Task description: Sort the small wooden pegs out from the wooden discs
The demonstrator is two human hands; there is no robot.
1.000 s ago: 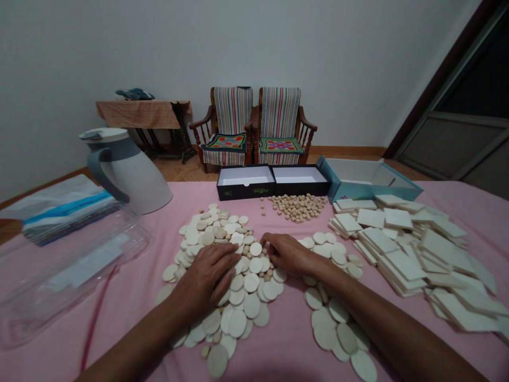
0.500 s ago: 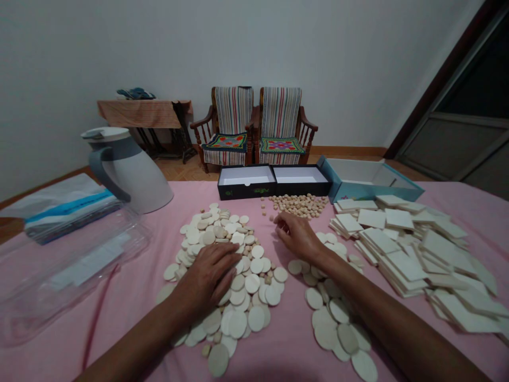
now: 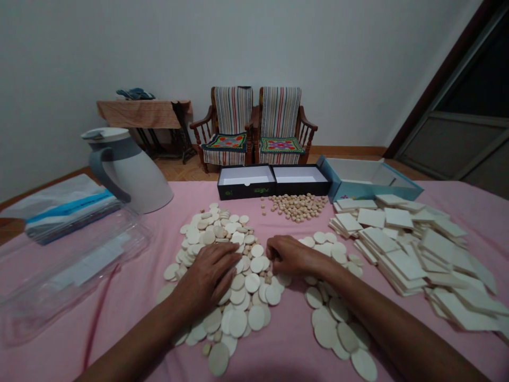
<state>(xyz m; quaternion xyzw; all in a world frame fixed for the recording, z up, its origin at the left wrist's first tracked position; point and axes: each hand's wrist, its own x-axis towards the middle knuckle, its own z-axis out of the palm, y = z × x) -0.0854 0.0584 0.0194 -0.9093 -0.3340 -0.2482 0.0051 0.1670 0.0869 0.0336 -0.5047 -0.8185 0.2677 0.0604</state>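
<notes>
Not much writing to be read here, tbh. Some green print [image 3: 261,190] can be seen on the front of the black box [image 3: 238,191], but it's too small to be made out. A bit of colored print is shown low on the blue box [image 3: 377,187], mostly hidden by the tiles [image 3: 401,263]. No word can be picked out on the blue-banded pack [image 3: 71,208] at the left either.

As for the discs [image 3: 237,323]: thin, round, pale cream, apparently wood, in mixed sizes. They're heaped loosely on the pink cloth [image 3: 286,342], mainly in one big pile at the middle, with lots of overlap and a few small chunky bits mixed in. A second pile [image 3: 325,335] is partly covered by the right forearm.

The left hand [image 3: 209,273] is laid palm down on the big pile, fingers stretched out and kept close together. The right hand [image 3: 290,256] is curled at that pile's right edge; its fingertips are hidden, so whether anything is pinched can't be told. Beyond it, tan beads [image 3: 300,207] are heaped just in front of the black box.
</notes>
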